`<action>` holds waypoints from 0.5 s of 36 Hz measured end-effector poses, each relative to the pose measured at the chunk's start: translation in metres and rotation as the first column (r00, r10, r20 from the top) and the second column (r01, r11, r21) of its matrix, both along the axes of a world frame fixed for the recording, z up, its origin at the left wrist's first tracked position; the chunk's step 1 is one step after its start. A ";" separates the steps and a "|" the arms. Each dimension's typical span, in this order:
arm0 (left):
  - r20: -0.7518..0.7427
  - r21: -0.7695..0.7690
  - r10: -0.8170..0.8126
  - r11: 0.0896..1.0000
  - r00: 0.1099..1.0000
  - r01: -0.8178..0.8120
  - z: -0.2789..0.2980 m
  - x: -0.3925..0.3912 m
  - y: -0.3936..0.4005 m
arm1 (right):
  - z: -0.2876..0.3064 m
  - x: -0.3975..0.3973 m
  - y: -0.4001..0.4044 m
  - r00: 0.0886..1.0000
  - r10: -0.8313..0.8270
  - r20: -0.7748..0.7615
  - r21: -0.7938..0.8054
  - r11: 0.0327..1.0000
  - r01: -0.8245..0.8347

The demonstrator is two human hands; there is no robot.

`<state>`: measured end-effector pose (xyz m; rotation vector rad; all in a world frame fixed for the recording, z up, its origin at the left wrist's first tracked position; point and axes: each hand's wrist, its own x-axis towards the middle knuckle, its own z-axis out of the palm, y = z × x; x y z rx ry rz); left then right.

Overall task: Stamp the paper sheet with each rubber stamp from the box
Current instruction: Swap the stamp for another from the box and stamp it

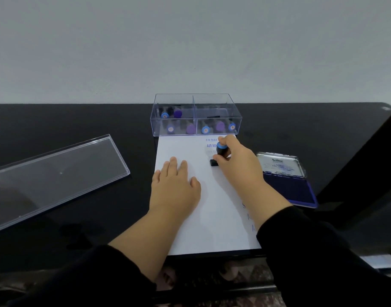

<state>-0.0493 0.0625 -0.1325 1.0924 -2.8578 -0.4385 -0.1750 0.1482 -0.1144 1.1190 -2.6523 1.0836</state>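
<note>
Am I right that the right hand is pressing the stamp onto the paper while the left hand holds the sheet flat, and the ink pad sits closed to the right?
Not quite: the ink pad is open, its lid raised behind the blue pad. The head view shows it. The rest stands: the right hand grips the stamp on the paper, and the left hand rests flat on the sheet.

box [195, 115] behind paper sheet [203, 196], lid [55, 176] left, ink pad [287, 182] right, stamp [219, 155] on sheet
</note>
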 end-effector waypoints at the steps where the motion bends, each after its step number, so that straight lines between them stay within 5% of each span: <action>1: -0.001 -0.001 0.000 1.000 1.000 0.000 0.000 0.000 0.000 | 0.000 -0.001 0.001 1.000 0.004 0.003 0.000 1.000 -0.004; 9: -0.008 -0.003 -0.002 1.000 1.000 0.002 0.000 0.001 0.002 | 0.022 -0.008 0.014 0.948 0.019 0.317 -0.445 0.886 0.131; 18: -0.034 0.000 0.008 1.000 0.999 -0.008 0.000 0.002 0.003 | 0.029 -0.009 0.047 0.813 0.046 0.581 -0.623 0.669 0.407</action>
